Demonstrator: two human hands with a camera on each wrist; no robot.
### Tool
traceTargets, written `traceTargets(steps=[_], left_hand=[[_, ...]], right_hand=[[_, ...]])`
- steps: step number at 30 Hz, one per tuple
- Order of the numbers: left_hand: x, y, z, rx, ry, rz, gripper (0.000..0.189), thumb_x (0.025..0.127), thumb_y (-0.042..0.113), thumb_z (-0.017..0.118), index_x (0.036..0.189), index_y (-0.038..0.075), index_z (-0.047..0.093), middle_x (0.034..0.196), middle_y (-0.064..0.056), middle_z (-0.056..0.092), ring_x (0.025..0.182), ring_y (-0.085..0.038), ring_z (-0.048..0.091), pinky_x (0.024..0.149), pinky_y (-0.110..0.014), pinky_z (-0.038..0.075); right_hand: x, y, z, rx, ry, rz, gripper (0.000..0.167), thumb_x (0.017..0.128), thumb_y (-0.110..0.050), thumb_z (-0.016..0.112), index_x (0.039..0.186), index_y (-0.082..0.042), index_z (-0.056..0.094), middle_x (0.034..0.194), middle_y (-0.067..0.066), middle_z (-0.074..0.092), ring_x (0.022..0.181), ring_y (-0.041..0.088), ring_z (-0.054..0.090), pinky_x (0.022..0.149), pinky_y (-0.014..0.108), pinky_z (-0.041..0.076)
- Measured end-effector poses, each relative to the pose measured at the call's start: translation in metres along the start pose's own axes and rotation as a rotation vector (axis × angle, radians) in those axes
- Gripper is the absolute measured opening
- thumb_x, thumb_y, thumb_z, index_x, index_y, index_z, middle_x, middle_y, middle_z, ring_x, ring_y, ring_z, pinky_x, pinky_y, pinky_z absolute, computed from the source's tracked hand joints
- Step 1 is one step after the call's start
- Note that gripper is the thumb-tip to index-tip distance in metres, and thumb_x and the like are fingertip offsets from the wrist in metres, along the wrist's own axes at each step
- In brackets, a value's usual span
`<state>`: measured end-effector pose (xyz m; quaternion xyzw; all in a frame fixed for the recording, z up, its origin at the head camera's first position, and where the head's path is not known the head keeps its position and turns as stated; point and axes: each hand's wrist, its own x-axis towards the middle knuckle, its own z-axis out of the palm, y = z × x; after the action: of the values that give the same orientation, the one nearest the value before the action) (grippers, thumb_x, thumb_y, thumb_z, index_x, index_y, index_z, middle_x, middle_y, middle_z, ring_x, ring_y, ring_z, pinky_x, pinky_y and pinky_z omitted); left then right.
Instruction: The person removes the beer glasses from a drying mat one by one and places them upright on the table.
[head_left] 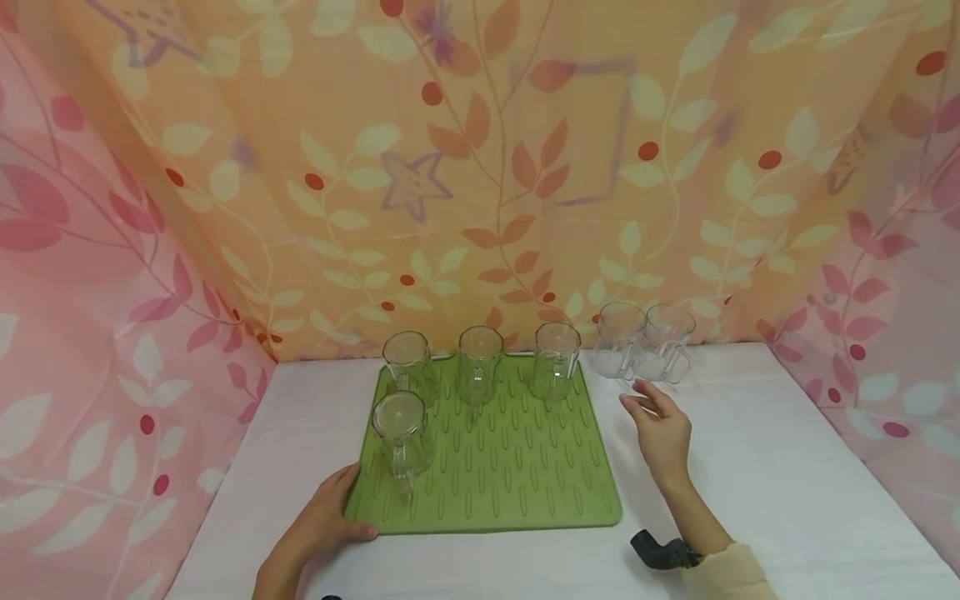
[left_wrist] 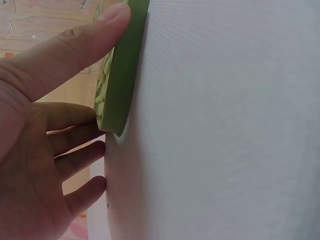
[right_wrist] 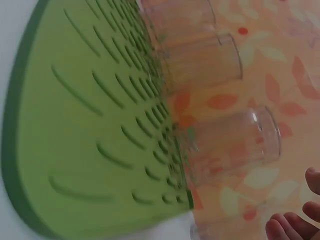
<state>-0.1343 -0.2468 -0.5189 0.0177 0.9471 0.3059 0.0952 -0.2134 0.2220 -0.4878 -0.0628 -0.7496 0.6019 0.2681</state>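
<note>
My left hand (head_left: 322, 517) rests at the near left corner of a green ridged mat (head_left: 517, 492). In the left wrist view its thumb (left_wrist: 75, 55) presses against the mat's edge while a fingertip touches the corner. A clear glass mug (head_left: 401, 433) stands on the mat near that hand, its handle toward me. Behind it are a left mug (head_left: 411, 367), a middle mug (head_left: 480, 367) and a right mug (head_left: 557, 362) along the far edge. My right hand (head_left: 663, 433) hovers right of the mat with loosely bent fingers, holding nothing, just before two more glass mugs (head_left: 663, 342).
The two mugs stand side by side on the white tablecloth (head_left: 772, 483), beyond the mat's far right corner. A floral curtain (head_left: 510, 167) hangs close behind them, and pink cloth closes both sides. A black strap piece (head_left: 663, 552) sits at my right wrist.
</note>
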Motion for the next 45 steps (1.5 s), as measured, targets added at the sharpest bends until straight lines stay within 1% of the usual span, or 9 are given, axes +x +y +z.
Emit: traceTargets(steps=[4, 7, 11, 15, 20, 27, 33, 38, 45], left_hand=[[-0.001, -0.001, 0.0, 0.0, 0.0, -0.002, 0.113, 0.056, 0.031, 0.093, 0.144, -0.01, 0.036, 0.147, -0.032, 0.039, 0.137, -0.053, 0.033, 0.111, -0.064, 0.031], [0.0, -0.002, 0.0, 0.003, 0.006, 0.003, 0.112, 0.056, 0.031, 0.093, 0.144, -0.01, 0.036, 0.147, -0.031, 0.039, 0.137, -0.052, 0.034, 0.111, -0.064, 0.031], [-0.001, -0.001, 0.0, -0.005, -0.006, -0.009, 0.113, 0.056, 0.029, 0.093, 0.145, -0.01, 0.035, 0.147, -0.031, 0.038, 0.137, -0.053, 0.033, 0.112, -0.064, 0.03], [-0.003, -0.002, 0.001, -0.014, -0.012, -0.027, 0.113, 0.056, 0.029, 0.093, 0.145, -0.009, 0.035, 0.148, -0.031, 0.037, 0.137, -0.053, 0.032, 0.111, -0.064, 0.03], [-0.003, -0.002, 0.002, -0.015, -0.011, -0.042, 0.114, 0.055, 0.03, 0.093, 0.146, -0.007, 0.035, 0.149, -0.03, 0.037, 0.137, -0.052, 0.033, 0.111, -0.064, 0.031], [-0.003, -0.001, 0.001, -0.013, -0.012, -0.044, 0.115, 0.054, 0.032, 0.093, 0.146, -0.007, 0.035, 0.149, -0.03, 0.037, 0.138, -0.052, 0.032, 0.111, -0.064, 0.031], [-0.003, -0.001, 0.001, -0.006, -0.01, -0.05, 0.116, 0.054, 0.031, 0.093, 0.146, -0.007, 0.034, 0.149, -0.03, 0.037, 0.137, -0.052, 0.032, 0.111, -0.064, 0.031], [-0.002, 0.001, 0.001, -0.01, -0.01, -0.057, 0.114, 0.055, 0.03, 0.093, 0.147, -0.006, 0.035, 0.15, -0.03, 0.036, 0.138, -0.052, 0.032, 0.111, -0.064, 0.031], [-0.002, 0.0, 0.002, -0.013, 0.001, -0.031, 0.113, 0.056, 0.028, 0.093, 0.146, -0.007, 0.035, 0.149, -0.03, 0.037, 0.137, -0.052, 0.032, 0.111, -0.064, 0.031]], right_hand=[[-0.014, -0.001, 0.016, 0.002, -0.085, -0.012, 0.037, 0.084, -0.001, 0.073, 0.119, 0.01, 0.064, 0.11, 0.029, 0.067, 0.082, -0.013, 0.062, 0.073, 0.004, 0.051], [-0.023, -0.002, 0.027, 0.016, -0.152, -0.014, 0.037, 0.085, -0.004, 0.073, 0.119, 0.01, 0.063, 0.11, 0.028, 0.067, 0.085, -0.01, 0.063, 0.073, 0.006, 0.053], [-0.033, -0.008, 0.039, 0.034, -0.264, 0.029, 0.041, 0.087, -0.01, 0.072, 0.123, 0.008, 0.062, 0.118, 0.026, 0.066, 0.09, -0.007, 0.063, 0.076, 0.007, 0.053], [-0.042, -0.017, 0.051, 0.065, -0.344, 0.058, 0.041, 0.087, -0.009, 0.072, 0.123, 0.007, 0.062, 0.12, 0.027, 0.065, 0.092, -0.004, 0.064, 0.079, 0.01, 0.054], [-0.055, -0.023, 0.067, 0.085, -0.403, 0.034, 0.038, 0.086, -0.008, 0.073, 0.12, 0.005, 0.064, 0.115, 0.026, 0.067, 0.091, -0.002, 0.064, 0.079, 0.012, 0.055], [-0.07, -0.03, 0.09, 0.107, -0.494, 0.043, 0.036, 0.085, -0.009, 0.074, 0.119, 0.001, 0.067, 0.111, 0.023, 0.069, 0.095, 0.015, 0.068, 0.079, 0.016, 0.056], [-0.079, -0.035, 0.105, 0.11, -0.602, 0.024, 0.035, 0.086, -0.012, 0.073, 0.119, -0.002, 0.068, 0.111, 0.018, 0.07, 0.098, 0.019, 0.068, 0.081, 0.018, 0.057], [-0.086, -0.037, 0.116, 0.138, -0.691, 0.014, 0.037, 0.087, -0.014, 0.072, 0.121, 0.0, 0.066, 0.112, 0.021, 0.069, 0.101, 0.026, 0.067, 0.083, 0.019, 0.057], [-0.102, -0.042, 0.133, 0.203, -0.788, 0.017, 0.038, 0.088, -0.013, 0.072, 0.121, 0.003, 0.065, 0.114, 0.028, 0.066, 0.104, 0.04, 0.065, 0.084, 0.018, 0.056]])
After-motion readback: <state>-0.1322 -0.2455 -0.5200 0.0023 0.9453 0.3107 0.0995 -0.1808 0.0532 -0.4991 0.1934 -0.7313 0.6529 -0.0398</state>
